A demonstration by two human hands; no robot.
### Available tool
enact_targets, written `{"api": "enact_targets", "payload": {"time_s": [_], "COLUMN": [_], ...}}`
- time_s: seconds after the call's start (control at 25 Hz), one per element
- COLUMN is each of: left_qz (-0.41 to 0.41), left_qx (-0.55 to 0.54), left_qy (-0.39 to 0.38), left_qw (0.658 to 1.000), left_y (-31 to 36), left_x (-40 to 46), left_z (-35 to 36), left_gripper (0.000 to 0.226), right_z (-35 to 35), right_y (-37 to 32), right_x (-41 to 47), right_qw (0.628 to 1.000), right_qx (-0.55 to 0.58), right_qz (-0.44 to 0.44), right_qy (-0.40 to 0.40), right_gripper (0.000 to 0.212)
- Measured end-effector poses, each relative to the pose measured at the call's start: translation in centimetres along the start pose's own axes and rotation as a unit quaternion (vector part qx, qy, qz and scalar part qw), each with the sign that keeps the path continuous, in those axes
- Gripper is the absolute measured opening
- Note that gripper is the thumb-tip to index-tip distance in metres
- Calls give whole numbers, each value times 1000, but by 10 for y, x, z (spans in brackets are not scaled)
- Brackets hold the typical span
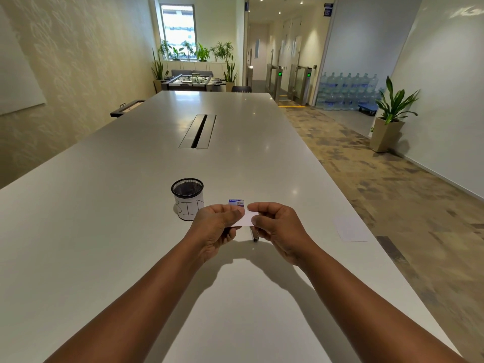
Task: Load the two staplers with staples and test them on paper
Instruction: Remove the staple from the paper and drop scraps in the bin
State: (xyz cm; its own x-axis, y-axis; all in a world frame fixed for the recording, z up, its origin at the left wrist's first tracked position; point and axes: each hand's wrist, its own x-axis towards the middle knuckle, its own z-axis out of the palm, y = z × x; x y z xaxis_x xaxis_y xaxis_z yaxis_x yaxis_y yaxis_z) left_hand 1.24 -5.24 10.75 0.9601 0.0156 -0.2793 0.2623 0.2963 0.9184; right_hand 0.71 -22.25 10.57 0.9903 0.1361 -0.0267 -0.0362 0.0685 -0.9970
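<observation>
Centrally, above white table [104, 231]: small paper slip [248, 219] pinched at left end by left hand [213, 229], at right end by right hand [277, 229], fingers curled. Stapler [255, 236] partly hidden beneath. Staple box [236, 202] just behind; mesh bin [187, 199] left.

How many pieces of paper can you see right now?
2: a small paper slip pinched between both hands, and a paper sheet lying near the table's right edge. Others may be hidden.

Long white table [131, 205], patterned carpet [392, 179], bright window [178, 30].
</observation>
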Motion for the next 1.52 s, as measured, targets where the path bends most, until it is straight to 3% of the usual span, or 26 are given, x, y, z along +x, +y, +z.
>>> {"api": "enact_targets", "payload": {"time_s": [0.32,0.52,0.68,0.76,0.84,1.0,1.36,1.52], "left_qz": [45,108,153,159,160,161,210,222], "left_qx": [1,95,203,307,399,482,517,518], "left_qy": [-57,9,102,146,175,190,162,159], "left_qw": [997,990,962,927,886,840,814,811], "left_y": [0,-9,-20,-28,-37,-46,-57,-59], "left_x": [6,10,19,28,36,51,70,72], "left_z": [-24,-40,-67,-91,-115,-152,-168,-170], "left_gripper": [36,36,27,24,29,42,34,35], "right_z": [-2,13,27,35,46,76,121,126], "right_y": [1,3,5,4,0,-12,-1,9], "right_x": [15,26,48,61,75,108,168,171], "right_qw": [999,996,983,975,965,937,838,847], "right_qx": [13,-73,-159,-186,-219,-283,-477,-470], "right_qz": [13,-6,-55,-75,-108,-186,-264,-246], "right_qy": [40,41,79,94,101,87,-4,-37], "right_gripper": [44,20,19,21,26,20,24,18]}}
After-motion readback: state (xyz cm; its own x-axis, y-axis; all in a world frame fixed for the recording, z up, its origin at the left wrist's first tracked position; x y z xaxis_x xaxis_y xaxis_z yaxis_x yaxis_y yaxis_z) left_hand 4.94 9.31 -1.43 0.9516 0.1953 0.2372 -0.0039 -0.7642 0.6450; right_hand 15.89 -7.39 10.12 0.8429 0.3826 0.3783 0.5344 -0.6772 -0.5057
